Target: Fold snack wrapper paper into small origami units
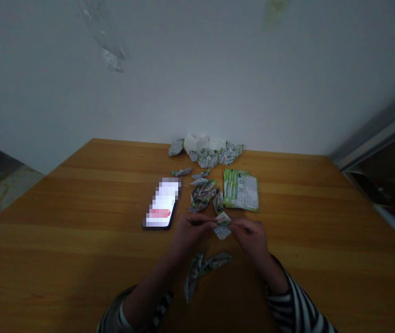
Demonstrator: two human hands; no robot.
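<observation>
My left hand [189,232] and my right hand [252,237] meet over the wooden table [61,240], both pinching a small folded piece of printed paper [222,225] between their fingertips. Just ahead of it lies a heap of folded paper shapes [202,192]. Two long folded paper pieces [200,270] lie between my forearms, close to me. A lit phone [163,204] lies to the left of my left hand.
A stack of green and white printed sheets [241,189] lies right of the heap. More folded papers and a white crumpled piece [206,150] sit at the table's far edge against the white wall. A window frame [378,138] runs along the right.
</observation>
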